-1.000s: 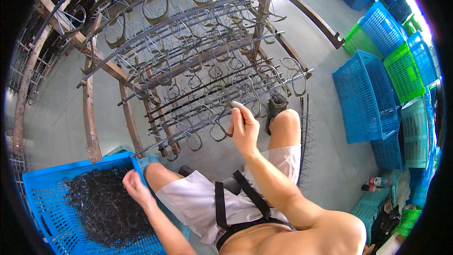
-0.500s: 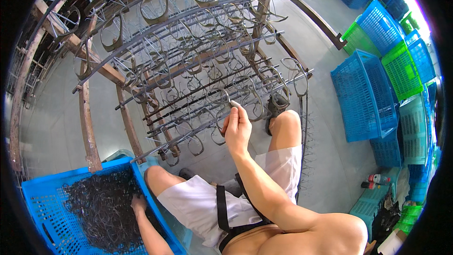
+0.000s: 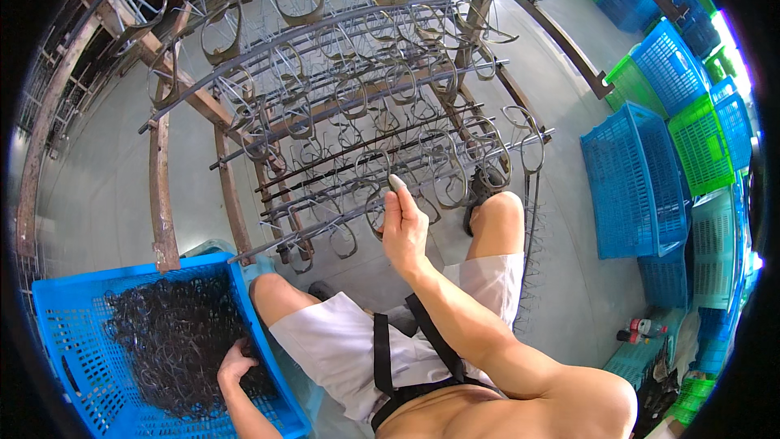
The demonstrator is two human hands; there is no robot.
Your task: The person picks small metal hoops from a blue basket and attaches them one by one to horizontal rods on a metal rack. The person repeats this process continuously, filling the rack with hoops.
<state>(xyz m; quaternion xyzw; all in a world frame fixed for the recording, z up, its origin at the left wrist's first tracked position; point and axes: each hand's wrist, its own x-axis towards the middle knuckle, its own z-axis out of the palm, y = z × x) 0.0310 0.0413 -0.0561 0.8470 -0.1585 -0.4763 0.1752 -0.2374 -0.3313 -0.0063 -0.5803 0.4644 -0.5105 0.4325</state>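
Note:
My left hand [image 3: 236,363] is inside a blue plastic basket [image 3: 130,274] at lower left, its fingers curled against a tangled pile of thin black looped pieces [image 3: 175,341]. What it grips, if anything, is lost in the dark pile. In front of me my right hand [image 3: 406,228] is raised at the lower rods of a metal rack [image 3: 280,241], fingers closed together. A greyish covering shows on one fingertip. Close by its fingers hang oval olive-grey loops [image 3: 349,254]; whether it grips one is unclear.
Rows of similar loops with thin wires hang along the rack's rods, between brown rusty uprights [image 3: 165,195]. Blue [image 3: 626,187] and green baskets [image 3: 699,142] are stacked at right. Bottles [image 3: 642,328] stand at lower right. My knees [image 3: 500,210] are close to the rack.
The view has shifted slightly. My right hand has moved a little left along the lower rods. In the basket, my left hand has turned slightly, its fingers more curled.

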